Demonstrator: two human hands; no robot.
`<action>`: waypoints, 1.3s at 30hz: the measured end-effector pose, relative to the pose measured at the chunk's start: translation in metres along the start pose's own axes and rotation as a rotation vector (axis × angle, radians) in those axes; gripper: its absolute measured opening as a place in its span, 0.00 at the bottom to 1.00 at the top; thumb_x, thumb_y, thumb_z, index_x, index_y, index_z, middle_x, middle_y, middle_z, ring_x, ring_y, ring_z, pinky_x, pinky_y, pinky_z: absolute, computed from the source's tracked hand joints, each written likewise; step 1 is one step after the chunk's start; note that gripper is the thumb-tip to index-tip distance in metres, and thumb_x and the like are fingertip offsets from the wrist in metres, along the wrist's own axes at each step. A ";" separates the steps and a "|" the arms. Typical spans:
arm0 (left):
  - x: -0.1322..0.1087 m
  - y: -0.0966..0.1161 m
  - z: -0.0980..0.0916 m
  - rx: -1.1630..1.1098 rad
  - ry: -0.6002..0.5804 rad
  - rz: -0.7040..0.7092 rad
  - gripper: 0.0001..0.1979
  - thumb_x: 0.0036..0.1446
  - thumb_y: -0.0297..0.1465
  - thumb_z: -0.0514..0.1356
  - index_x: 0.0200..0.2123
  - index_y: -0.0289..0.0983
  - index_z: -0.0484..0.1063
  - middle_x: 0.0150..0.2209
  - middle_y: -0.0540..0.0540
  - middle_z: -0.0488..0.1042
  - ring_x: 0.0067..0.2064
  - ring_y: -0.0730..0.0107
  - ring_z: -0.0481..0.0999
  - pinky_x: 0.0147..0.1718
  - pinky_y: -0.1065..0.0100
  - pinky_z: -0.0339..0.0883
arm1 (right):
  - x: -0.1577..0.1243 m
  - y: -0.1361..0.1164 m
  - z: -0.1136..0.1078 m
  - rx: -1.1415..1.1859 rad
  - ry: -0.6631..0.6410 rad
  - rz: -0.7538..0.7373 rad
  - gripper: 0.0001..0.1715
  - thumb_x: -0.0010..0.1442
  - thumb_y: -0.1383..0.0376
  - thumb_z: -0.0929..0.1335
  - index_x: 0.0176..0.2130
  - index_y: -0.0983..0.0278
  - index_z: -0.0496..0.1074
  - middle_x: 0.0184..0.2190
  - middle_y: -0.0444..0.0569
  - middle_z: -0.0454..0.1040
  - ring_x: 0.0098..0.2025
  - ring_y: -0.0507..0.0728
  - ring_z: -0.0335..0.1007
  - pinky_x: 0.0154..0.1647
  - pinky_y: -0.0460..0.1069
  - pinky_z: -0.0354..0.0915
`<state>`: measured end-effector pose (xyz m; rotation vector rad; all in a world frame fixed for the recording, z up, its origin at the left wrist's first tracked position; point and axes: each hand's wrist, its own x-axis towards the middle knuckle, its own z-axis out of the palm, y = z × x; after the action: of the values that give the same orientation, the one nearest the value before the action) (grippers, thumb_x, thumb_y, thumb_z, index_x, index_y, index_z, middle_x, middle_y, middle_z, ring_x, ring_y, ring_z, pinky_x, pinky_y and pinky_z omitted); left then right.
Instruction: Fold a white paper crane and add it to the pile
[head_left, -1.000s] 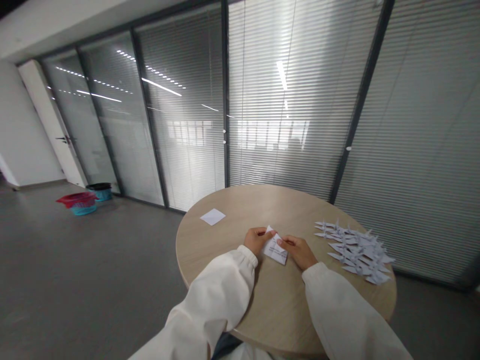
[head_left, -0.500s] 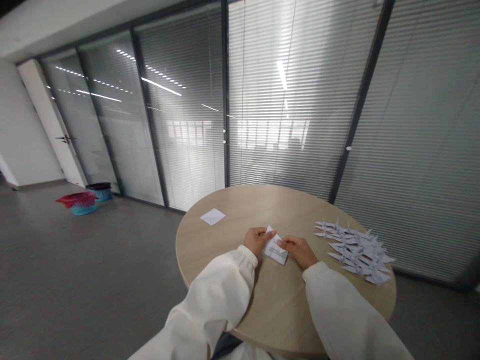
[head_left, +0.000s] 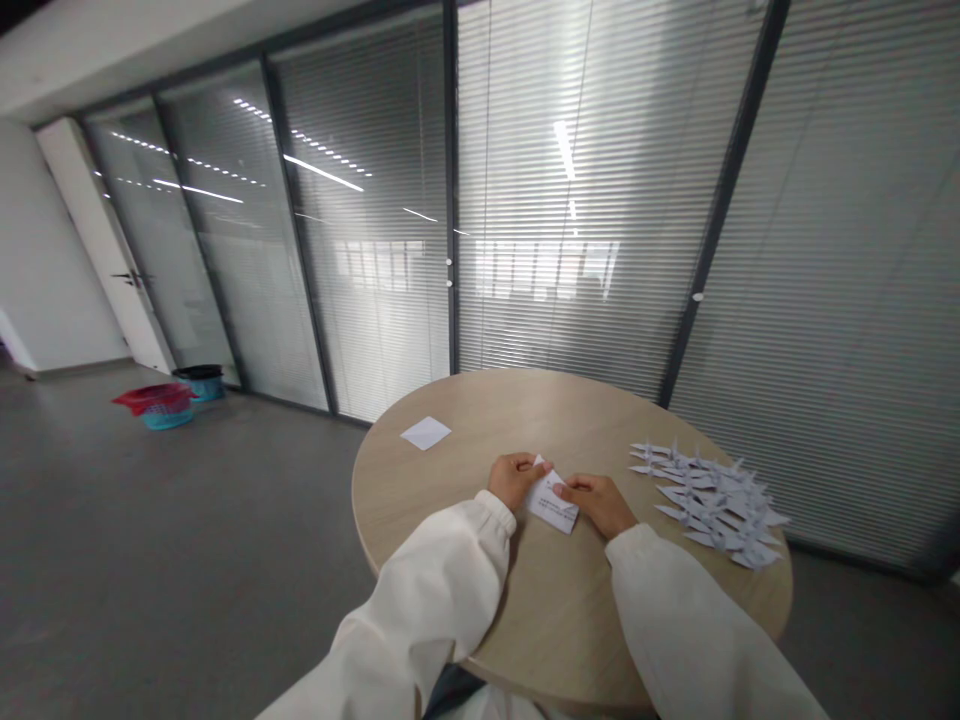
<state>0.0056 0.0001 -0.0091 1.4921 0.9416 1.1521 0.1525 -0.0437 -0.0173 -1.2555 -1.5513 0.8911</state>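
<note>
The left hand [head_left: 514, 479] and right hand [head_left: 596, 502], sleeved in white, grasp a folded white rectangular paper sheet [head_left: 551, 503] between their fingertips, low over the round light-wood table [head_left: 450, 500], just left of a heap of white paper origami cranes [head_left: 712, 505].

Paper cranes [head_left: 711, 503] lie heaped on the round wooden table [head_left: 442, 500] — a white paper square [head_left: 425, 433] sits well apart.

We catalogue one folded white paper sheet [head_left: 551, 503] printed with dark text, on a round pale-oak wooden table [head_left: 570, 420]. We also list pale lilac-white paper cranes [head_left: 712, 505], cream-white cloth sleeves [head_left: 675, 620], and a teal plastic tub [head_left: 165, 420] under a red cover [head_left: 154, 398].
</note>
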 end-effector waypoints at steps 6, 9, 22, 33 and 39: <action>-0.002 -0.001 0.000 -0.036 -0.037 0.021 0.16 0.37 0.41 0.61 0.20 0.31 0.70 0.15 0.51 0.66 0.17 0.79 0.61 0.16 0.76 0.52 | -0.001 -0.004 0.000 0.012 0.001 0.001 0.15 0.43 0.56 0.66 0.24 0.67 0.71 0.20 0.45 0.72 0.23 0.52 0.65 0.25 0.45 0.60; -0.002 0.000 0.000 -0.027 -0.027 0.022 0.16 0.36 0.40 0.61 0.20 0.31 0.71 0.16 0.50 0.67 0.17 0.78 0.62 0.17 0.76 0.53 | -0.002 -0.005 0.000 -0.001 0.004 -0.005 0.16 0.43 0.55 0.66 0.24 0.67 0.71 0.20 0.45 0.72 0.23 0.52 0.65 0.25 0.45 0.60; 0.002 -0.004 -0.005 0.032 -0.037 0.062 0.21 0.40 0.44 0.57 0.24 0.29 0.72 0.17 0.48 0.68 0.18 0.77 0.63 0.18 0.75 0.54 | 0.001 0.002 -0.001 -0.022 -0.016 -0.011 0.17 0.44 0.55 0.66 0.25 0.68 0.72 0.20 0.45 0.72 0.23 0.51 0.65 0.24 0.44 0.59; 0.001 -0.003 -0.004 -0.016 -0.032 0.062 0.22 0.44 0.44 0.55 0.24 0.29 0.73 0.22 0.43 0.73 0.21 0.73 0.68 0.19 0.74 0.58 | 0.000 0.002 -0.002 -0.018 -0.034 -0.027 0.17 0.43 0.54 0.66 0.25 0.67 0.72 0.21 0.45 0.73 0.24 0.52 0.66 0.25 0.44 0.59; 0.000 -0.002 -0.006 0.040 -0.022 0.078 0.22 0.44 0.45 0.54 0.23 0.29 0.72 0.23 0.42 0.73 0.23 0.72 0.69 0.20 0.74 0.59 | 0.000 0.002 -0.002 -0.001 -0.042 -0.040 0.18 0.43 0.53 0.66 0.24 0.67 0.72 0.21 0.45 0.73 0.25 0.52 0.66 0.26 0.44 0.60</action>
<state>0.0002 0.0016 -0.0105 1.5835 0.9029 1.1763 0.1549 -0.0433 -0.0183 -1.2088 -1.6047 0.8963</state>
